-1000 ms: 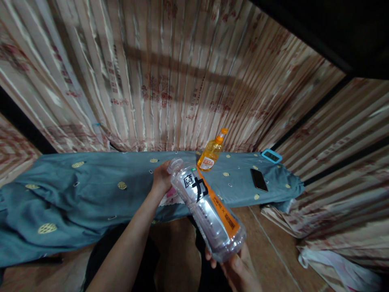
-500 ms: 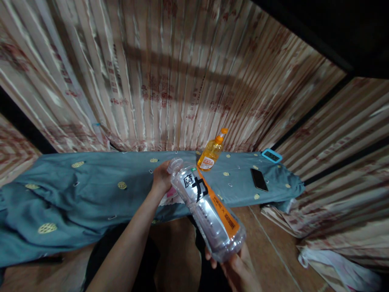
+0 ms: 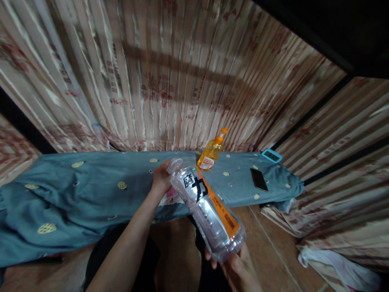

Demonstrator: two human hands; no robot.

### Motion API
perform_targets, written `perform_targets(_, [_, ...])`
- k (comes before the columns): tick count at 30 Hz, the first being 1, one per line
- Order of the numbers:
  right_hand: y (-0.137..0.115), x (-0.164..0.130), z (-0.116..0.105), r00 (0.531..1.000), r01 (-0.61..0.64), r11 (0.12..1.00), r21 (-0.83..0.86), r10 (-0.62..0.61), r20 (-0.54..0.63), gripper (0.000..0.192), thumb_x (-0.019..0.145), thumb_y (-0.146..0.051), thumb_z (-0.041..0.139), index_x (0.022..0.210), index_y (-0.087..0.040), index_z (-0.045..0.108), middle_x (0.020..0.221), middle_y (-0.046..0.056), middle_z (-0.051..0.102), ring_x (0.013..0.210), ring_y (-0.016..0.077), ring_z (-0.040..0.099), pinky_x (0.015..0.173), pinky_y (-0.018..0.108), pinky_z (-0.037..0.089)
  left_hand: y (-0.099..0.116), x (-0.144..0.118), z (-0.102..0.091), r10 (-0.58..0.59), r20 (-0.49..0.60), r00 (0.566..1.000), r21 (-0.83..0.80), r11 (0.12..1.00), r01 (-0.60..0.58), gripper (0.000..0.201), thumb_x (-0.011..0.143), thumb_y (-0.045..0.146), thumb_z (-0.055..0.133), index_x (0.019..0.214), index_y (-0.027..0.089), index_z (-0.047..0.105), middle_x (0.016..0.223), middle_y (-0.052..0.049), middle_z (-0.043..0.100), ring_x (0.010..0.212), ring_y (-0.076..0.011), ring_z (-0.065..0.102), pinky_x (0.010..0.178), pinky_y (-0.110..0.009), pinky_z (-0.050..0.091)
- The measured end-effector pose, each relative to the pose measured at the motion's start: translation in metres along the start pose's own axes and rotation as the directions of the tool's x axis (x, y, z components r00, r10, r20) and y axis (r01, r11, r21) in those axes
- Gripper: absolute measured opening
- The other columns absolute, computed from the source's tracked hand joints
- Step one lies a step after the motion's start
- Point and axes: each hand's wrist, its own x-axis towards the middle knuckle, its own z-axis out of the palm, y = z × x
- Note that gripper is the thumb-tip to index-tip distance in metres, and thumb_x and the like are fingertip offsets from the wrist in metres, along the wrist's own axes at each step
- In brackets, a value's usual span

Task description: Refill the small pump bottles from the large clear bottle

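A clear plastic bottle [image 3: 209, 211] with an orange-and-clear label and black characters is held at a slant, its neck up and to the left, its base down and to the right. My left hand [image 3: 161, 177] is closed at the neck end; its fingertips are hidden behind the bottle. Around the base, my right hand [image 3: 235, 265] has its fingers and thumb wrapped. Just beyond the neck, an orange pump bottle [image 3: 212, 153] of yellow-orange liquid stands on the cloth-covered surface. Part of a pink and white item [image 3: 170, 196] shows beneath the held bottle.
A blue-green cloth with yellow pineapple prints [image 3: 100, 182] covers the long narrow surface. On its right part lie a black phone [image 3: 259, 179] and a blue-framed device [image 3: 271, 155]. Patterned curtains [image 3: 182, 81] hang behind and at the right. Tiled floor [image 3: 273, 239] shows below.
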Motion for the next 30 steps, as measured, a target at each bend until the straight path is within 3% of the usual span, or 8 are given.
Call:
perform_targets(8, [0.0051,0.0035,-0.0081,1.0,-0.011,1.0,-0.028,0.011,0.009,0.082,0.059,-0.072,0.117,0.115,-0.025,0.08,0.082,0.005,0.092,0.065,0.0224,0.08,0.065,0.031,0.059,-0.0051,0.0008,0.0014,0.01,-0.009,1.0,-0.019,1.0,-0.01,0.031,0.088,0.054,0.078,0.098,0.027,0.088,0.111,-0.011,0.093,0.109,-0.0371,0.086,0.098,-0.045,0.069])
perform_targets(23, [0.0003,0.0006,-0.0014,1.0,-0.012,1.0,-0.019,0.012,-0.009,0.081,0.059,-0.072,0.118,0.115,-0.026,0.08,0.079,0.001,0.089,0.064,0.0201,0.079,0.065,0.028,0.058,-0.0053,0.0009,0.0008,0.048,-0.027,0.999,-0.032,0.998,-0.048,0.027,0.088,0.048,0.078,0.099,0.027,0.09,0.112,-0.01,0.094,0.108,-0.0361,0.087,0.096,-0.042,0.07])
perform_targets(30, [-0.0004,0.002,-0.0024,1.0,-0.021,0.999,-0.033,0.022,0.005,0.082,0.059,-0.073,0.118,0.113,-0.024,0.081,0.085,0.008,0.095,0.069,0.0247,0.086,0.065,0.029,0.061,-0.0032,0.0004,-0.0007,0.037,-0.018,0.999,-0.012,0.999,-0.038,0.026,0.089,0.048,0.079,0.099,0.027,0.09,0.11,-0.01,0.094,0.109,-0.0368,0.088,0.096,-0.042,0.07])
